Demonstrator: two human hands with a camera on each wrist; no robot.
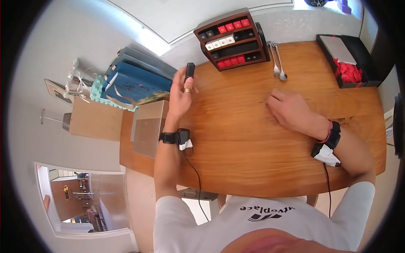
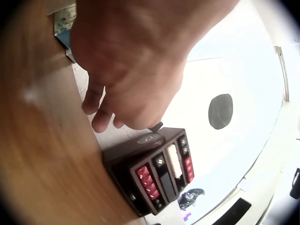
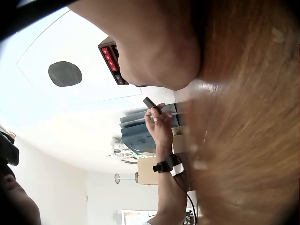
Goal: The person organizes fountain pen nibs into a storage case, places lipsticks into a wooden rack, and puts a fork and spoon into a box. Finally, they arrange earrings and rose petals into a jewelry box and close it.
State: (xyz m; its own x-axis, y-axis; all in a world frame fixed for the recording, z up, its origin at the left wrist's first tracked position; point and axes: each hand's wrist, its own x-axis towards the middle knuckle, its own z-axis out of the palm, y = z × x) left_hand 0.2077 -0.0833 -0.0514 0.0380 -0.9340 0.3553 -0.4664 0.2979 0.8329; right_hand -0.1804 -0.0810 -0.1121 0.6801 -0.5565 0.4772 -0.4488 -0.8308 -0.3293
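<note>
My left hand [image 1: 180,98] is raised over the left part of the wooden table and pinches a small black rectangular block [image 1: 190,70] between thumb and fingers. A ring sits on one of its digits. The right wrist view shows the same black block [image 3: 148,102] sticking up out of the left hand. In the left wrist view the hand covers most of the block. My right hand [image 1: 291,110] rests on the tabletop at the right, its fingers loosely bent with nothing in them. Beyond both hands stands a dark brown rack [image 1: 234,40] whose shelves carry red, white and black cubes.
A fork [image 1: 276,69] and a spoon [image 1: 283,76] lie right of the rack. An open black box [image 1: 371,63] with red filling sits at the back right corner. Blue bags [image 1: 135,82] and a brown carton [image 1: 149,126] stand on the left. Cables hang from both wrist cameras.
</note>
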